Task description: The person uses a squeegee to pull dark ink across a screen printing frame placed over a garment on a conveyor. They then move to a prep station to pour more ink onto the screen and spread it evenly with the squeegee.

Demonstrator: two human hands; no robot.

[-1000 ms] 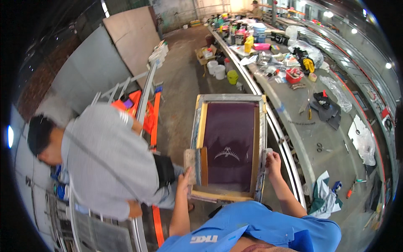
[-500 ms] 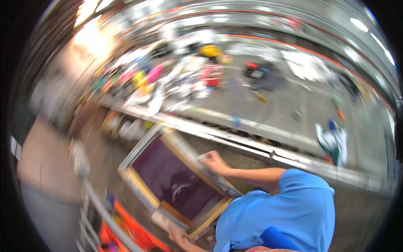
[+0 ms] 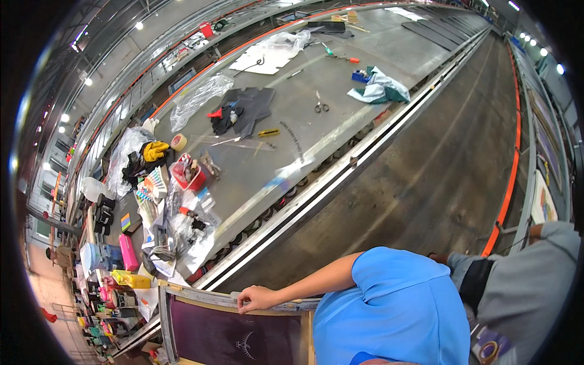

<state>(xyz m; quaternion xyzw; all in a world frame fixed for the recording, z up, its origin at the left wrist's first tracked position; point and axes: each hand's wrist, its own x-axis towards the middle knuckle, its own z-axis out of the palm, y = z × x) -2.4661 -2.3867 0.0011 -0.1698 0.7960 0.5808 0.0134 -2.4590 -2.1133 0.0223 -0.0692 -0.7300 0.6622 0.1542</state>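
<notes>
My right hand reaches in from the blue-sleeved shoulder, its fingers curled over the upper edge of a screen-printing frame. The frame holds a dark purple mesh with a small pale, curved design with rays near its lower part. Tape and grey marks cover the frame's edge. The picture's lower rim cuts off its near side. My left hand is out of view.
A long grey table carries scissors, a yellow cutter, a red basket, tape, cloths and plastic sheets. Containers crowd its left end. A metal rail edges it. Another person in grey stands at right, beside the aisle floor.
The view has swung round and sharpened. The frame now sits lower in it, with my right hand still at its edge. My left hand, earlier at the frame's lower end, has left the view.
</notes>
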